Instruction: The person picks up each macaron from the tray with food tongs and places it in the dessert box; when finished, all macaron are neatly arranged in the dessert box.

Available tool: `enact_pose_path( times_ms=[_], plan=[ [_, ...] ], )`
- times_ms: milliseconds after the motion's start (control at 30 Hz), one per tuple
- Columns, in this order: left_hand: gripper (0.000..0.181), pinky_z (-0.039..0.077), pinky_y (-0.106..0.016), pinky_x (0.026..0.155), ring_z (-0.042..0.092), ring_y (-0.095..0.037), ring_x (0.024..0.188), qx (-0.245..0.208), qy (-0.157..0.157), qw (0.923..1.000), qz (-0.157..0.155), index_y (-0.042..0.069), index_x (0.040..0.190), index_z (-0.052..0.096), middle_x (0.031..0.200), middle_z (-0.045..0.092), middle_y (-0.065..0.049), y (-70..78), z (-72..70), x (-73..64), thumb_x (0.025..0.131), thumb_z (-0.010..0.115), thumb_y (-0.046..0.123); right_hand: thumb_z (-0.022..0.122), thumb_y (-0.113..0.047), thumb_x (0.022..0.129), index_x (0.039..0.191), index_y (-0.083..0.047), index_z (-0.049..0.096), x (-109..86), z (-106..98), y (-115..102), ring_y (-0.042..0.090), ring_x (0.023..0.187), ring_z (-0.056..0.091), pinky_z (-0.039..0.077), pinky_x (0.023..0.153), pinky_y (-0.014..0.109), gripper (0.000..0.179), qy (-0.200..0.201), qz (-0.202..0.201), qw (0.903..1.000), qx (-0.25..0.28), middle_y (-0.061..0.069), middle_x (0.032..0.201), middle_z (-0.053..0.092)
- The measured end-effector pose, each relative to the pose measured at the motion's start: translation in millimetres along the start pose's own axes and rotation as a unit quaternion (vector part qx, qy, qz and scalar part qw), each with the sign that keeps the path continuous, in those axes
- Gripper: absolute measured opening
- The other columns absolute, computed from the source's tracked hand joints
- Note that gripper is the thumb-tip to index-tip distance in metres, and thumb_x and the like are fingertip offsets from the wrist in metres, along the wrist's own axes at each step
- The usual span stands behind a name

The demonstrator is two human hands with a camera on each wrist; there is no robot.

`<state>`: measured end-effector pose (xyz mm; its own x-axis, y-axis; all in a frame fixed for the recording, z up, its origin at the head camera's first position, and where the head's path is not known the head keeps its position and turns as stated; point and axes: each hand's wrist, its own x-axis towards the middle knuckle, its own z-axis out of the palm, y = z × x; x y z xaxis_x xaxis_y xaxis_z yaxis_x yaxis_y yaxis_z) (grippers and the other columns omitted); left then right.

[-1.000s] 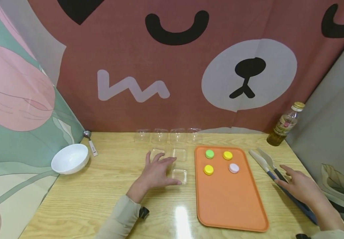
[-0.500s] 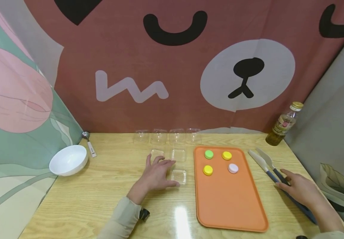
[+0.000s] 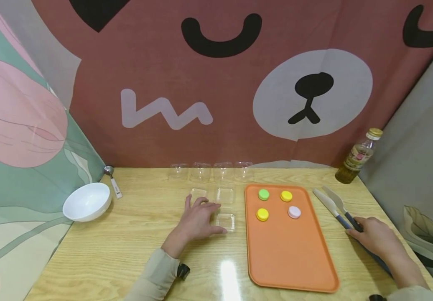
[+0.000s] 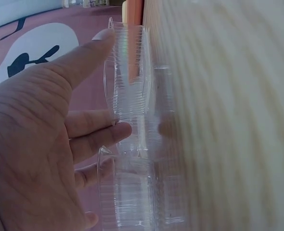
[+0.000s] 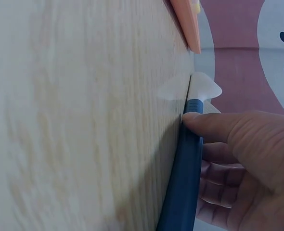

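My left hand spans a small clear plastic box left of the orange tray, thumb at its near edge and fingers at its far edge. In the left wrist view, the thumb meets the rim of this ribbed box, and another clear box stands beside it. On the right, my right hand grips a pair of tongs with dark blue arms and pale flat tips. The right wrist view shows the thumb on the near arm and the fingers curled on the far side. The tongs lie low along the table.
The orange tray bears a green macaron, two yellow macarons and a pale pink macaron. Several clear containers line the back. A white bowl and spoon sit left, an oil bottle back right.
My right hand has lowered onto the tongs, its fingers curling over the far arm. My left hand stays nearly still at the clear box.
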<state>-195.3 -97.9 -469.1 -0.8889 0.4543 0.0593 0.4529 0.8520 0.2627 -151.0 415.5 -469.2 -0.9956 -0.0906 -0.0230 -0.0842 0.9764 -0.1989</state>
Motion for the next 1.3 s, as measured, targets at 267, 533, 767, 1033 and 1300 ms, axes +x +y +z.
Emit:
enact_pose_path(
  times_ms=[267,533,767,1033,1300],
  plan=[
    [0.083,0.01,-0.072,0.12,0.051,-0.028,0.131,0.014,0.003,0.9999,0.0,0.021,0.141,0.062,0.136,0.067,0.001,1.7,0.1,0.0,0.075,0.075,0.071,0.069,-0.038,0.092,0.12,0.007,0.065,0.8,-4.8,0.4,0.043,0.08,0.066,0.048,0.058,0.052,0.053,-0.025,0.043,0.9987,0.004,0.027,0.093,0.069],
    [0.083,0.01,-0.071,0.12,0.05,-0.027,0.131,0.013,0.0,0.9999,-0.003,0.019,0.14,0.062,0.136,0.067,0.0,3.8,-1.4,0.3,0.075,0.076,0.07,0.07,-0.031,0.088,0.121,0.009,0.066,-0.7,-6.0,4.8,0.044,0.079,0.065,0.05,0.061,0.057,0.051,0.044,0.049,0.9976,0.024,0.032,0.096,0.068],
    [0.083,0.011,-0.071,0.12,0.051,-0.029,0.13,0.012,0.002,0.9999,-0.004,0.019,0.14,0.063,0.135,0.067,-0.002,5.0,-1.2,-0.2,0.075,0.077,0.069,0.073,-0.022,0.082,0.114,0.012,0.068,-4.3,-4.1,6.0,0.054,0.085,0.063,0.048,0.066,0.063,0.047,0.113,0.035,0.9927,0.024,0.037,0.095,0.066],
    [0.086,0.011,-0.071,0.119,0.051,-0.028,0.13,0.019,-0.001,0.9998,-0.005,0.019,0.14,0.062,0.136,0.067,-0.001,4.9,-1.2,-0.3,0.073,0.078,0.069,0.075,-0.02,0.083,0.114,0.012,0.068,-8.9,-12.1,3.5,0.056,0.086,0.061,0.047,0.067,0.063,0.046,0.125,0.029,0.9912,0.03,0.039,0.095,0.063],
    [0.09,0.011,-0.072,0.119,0.05,-0.028,0.131,0.022,-0.007,0.9997,-0.009,0.018,0.143,0.06,0.138,0.065,0.001,2.7,-3.5,-1.3,0.071,0.08,0.068,0.076,-0.027,0.086,0.118,0.007,0.069,-8.3,-21.5,-10.1,0.051,0.088,0.064,0.048,0.065,0.06,0.048,0.106,0.01,0.9938,0.032,0.034,0.101,0.066]
  ],
)
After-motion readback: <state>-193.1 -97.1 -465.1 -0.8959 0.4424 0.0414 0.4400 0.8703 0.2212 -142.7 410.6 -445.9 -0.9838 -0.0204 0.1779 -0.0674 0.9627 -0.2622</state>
